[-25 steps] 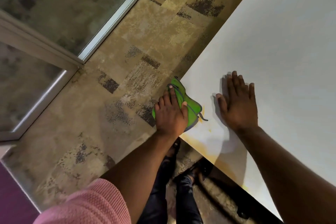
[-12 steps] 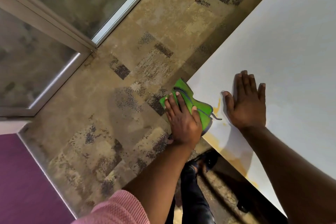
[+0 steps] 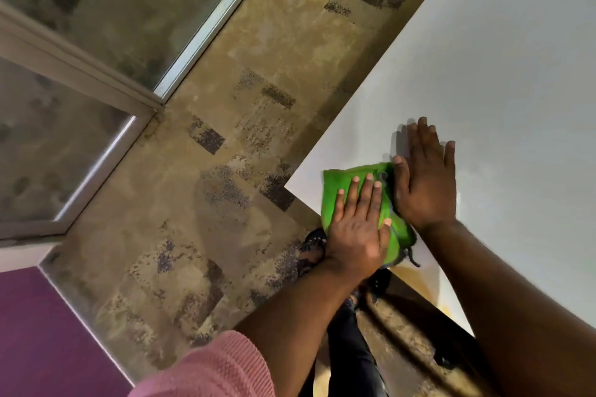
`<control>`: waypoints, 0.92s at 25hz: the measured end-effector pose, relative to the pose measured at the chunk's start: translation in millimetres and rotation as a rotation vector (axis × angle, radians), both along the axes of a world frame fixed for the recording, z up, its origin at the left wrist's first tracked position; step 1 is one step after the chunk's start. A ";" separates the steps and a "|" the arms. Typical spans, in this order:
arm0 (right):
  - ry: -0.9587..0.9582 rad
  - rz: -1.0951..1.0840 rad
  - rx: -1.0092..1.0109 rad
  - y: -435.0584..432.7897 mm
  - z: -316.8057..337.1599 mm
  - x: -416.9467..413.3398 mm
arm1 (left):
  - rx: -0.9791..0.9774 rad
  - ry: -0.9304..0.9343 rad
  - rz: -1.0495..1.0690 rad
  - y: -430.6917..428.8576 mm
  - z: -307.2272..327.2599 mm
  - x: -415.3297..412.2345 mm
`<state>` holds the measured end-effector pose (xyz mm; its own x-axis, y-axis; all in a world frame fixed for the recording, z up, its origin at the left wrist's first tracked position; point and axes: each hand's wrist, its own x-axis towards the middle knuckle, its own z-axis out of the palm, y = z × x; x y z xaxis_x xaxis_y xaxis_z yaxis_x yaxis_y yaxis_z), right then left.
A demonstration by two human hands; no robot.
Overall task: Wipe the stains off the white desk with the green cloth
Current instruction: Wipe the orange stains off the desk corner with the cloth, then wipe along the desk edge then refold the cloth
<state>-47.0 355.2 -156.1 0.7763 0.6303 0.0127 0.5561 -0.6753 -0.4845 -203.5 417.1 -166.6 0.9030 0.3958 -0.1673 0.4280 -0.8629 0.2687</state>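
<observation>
The green cloth [image 3: 335,185] lies spread on the near left corner of the white desk [image 3: 503,68]. My left hand [image 3: 358,232] presses flat on the cloth with its fingers stretched forward. My right hand [image 3: 425,184] rests flat on the bare desk just right of the cloth, its thumb touching the cloth's edge. A yellowish stain [image 3: 430,284] runs along the desk's near edge, below the cloth and beside my right forearm.
Patterned brown carpet [image 3: 209,203] lies left of the desk. A glass partition with a metal frame [image 3: 96,80] stands at the far left. My legs and shoes [image 3: 351,351] are below the desk's corner. A purple surface [image 3: 38,342] fills the lower left.
My left hand has slid the cloth from the desk's left edge rightward onto the top, up against my right hand. The cloth now lies flatter. My right hand has stayed planted.
</observation>
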 end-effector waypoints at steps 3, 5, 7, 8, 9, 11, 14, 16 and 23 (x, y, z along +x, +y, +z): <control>0.018 -0.048 0.035 -12.1 1.1 -12.0 | 0.016 0.115 -0.243 -1.8 4.6 23.6; 0.037 -0.082 0.038 -22.3 3.8 -22.4 | -0.037 0.116 -0.330 -3.4 7.7 33.9; 0.063 -0.118 0.042 -29.7 7.6 -35.4 | -0.108 0.109 -0.385 1.2 15.7 35.1; 0.071 -0.145 0.044 -32.9 10.1 -43.1 | -0.138 0.088 -0.420 7.9 21.2 31.9; 0.073 -0.174 0.049 -34.5 12.5 -51.4 | -0.144 0.043 -0.452 19.6 25.9 27.9; 0.078 -0.208 0.055 -33.5 14.6 -68.2 | -0.097 -0.071 -0.448 54.4 29.5 18.8; 0.078 -0.201 -0.017 -23.3 12.5 -94.0 | 0.032 -0.066 -0.387 111.8 25.8 16.1; 0.059 -0.237 -0.115 -11.5 6.5 -111.8 | 0.043 -0.017 -0.422 137.1 17.9 27.4; 0.043 -0.502 -0.279 38.1 -10.6 -126.8 | -0.039 -0.113 -0.623 155.5 -10.4 60.9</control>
